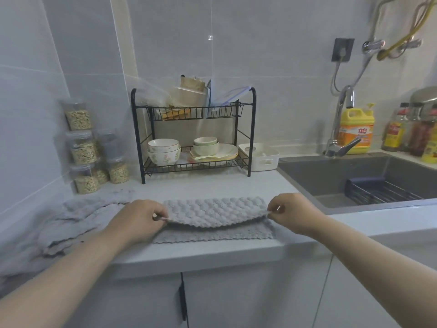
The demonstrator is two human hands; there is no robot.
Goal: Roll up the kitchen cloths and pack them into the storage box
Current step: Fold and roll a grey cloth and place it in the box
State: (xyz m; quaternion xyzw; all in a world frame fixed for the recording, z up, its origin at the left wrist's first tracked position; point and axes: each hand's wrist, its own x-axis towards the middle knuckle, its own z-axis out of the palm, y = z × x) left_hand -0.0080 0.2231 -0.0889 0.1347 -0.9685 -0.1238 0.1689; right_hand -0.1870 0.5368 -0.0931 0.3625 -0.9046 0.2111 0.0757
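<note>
A grey textured cloth [214,213] is pinched at both ends by the left hand [139,217] and right hand [293,213], folded over on the table [212,253].

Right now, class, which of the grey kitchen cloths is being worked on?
The bubble-textured cloth at the front of the counter: the left hand and right hand each pinch a corner. The other cloths lie heaped to its left, held by no hand.
</note>
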